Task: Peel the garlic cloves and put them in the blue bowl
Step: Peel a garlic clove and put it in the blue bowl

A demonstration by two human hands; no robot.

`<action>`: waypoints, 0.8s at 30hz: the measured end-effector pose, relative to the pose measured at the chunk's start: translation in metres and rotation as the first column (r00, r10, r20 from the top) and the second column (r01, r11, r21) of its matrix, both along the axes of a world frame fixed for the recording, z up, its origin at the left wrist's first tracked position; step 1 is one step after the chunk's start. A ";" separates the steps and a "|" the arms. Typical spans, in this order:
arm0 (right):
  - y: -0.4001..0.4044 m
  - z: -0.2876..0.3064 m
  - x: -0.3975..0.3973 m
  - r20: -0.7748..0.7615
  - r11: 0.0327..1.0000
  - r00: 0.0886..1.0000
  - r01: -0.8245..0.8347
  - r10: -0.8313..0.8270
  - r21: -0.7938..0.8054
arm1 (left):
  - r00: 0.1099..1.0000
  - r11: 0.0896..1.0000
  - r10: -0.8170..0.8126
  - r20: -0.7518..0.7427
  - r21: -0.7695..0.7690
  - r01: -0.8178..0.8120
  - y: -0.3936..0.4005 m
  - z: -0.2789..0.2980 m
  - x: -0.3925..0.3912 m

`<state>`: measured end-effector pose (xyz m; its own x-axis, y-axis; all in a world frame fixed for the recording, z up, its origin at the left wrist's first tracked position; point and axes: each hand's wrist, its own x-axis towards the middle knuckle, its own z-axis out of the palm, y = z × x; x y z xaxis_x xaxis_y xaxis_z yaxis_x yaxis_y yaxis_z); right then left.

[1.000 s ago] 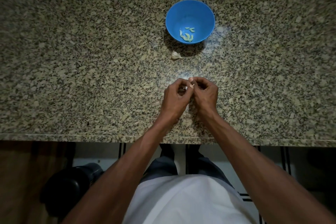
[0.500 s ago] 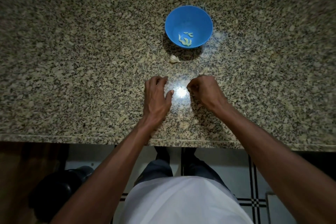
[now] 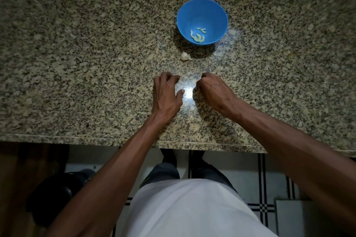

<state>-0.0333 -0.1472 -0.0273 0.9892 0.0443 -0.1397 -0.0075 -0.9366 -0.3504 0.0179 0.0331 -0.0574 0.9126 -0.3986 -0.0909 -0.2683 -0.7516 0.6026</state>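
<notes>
A speckled granite table point(image 3: 77, 63) runs across the scene, its near edge just in front of the person's body. Toward the far side, a little right of centre, stands the blue bowl point(image 3: 215, 15), upright, with several pale peeled garlic cloves point(image 3: 198, 36) lying together in its bottom. Just near of the bowl, slightly to its left and apart from its wall, a piece of unpeeled garlic point(image 3: 185, 56) in white skin lies on the table.

Both hands rest on the table nearer than that garlic, side by side with a bright reflection on the stone between them. The left hand point(image 3: 166, 93) lies palm down, its fingers bent so the tips touch the table and its thumb stretched toward the gap; it holds nothing that can be seen. The right hand point(image 3: 212, 90) is curled into a loose fist with the knuckles up and the fingers tucked under; whether a clove sits inside it cannot be told, since the fingertips are hidden.

Below the table edge are a white shirt point(image 3: 188, 211), dark trousers and a tiled floor point(image 3: 269, 179) with black lines.
</notes>
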 end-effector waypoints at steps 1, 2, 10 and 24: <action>0.001 0.001 -0.001 0.002 1.000 1.000 -0.023 0.023 -0.019 | 1.000 1.000 0.003 -0.002 0.004 -0.003 0.000 0.001 0.000; 0.002 0.003 -0.001 0.002 0.999 0.999 -0.039 0.039 -0.036 | 1.000 1.000 0.007 -0.006 0.007 -0.007 -0.001 0.002 0.000; -0.007 0.004 -0.001 -0.156 0.836 0.928 0.374 -0.339 0.402 | 0.987 0.949 0.026 -0.158 -0.306 -0.074 -0.015 0.019 -0.004; -0.004 0.023 -0.017 -0.647 -0.184 0.670 0.629 -0.365 0.755 | 0.991 0.903 0.002 -0.137 -0.425 -0.061 -0.028 0.037 -0.005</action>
<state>-0.0502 -0.1516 -0.0048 0.7454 -0.2414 -0.6214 -0.4561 0.4952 -0.7394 0.0127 0.0047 -0.0204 0.9169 -0.3974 -0.0370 -0.1461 -0.4206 0.8954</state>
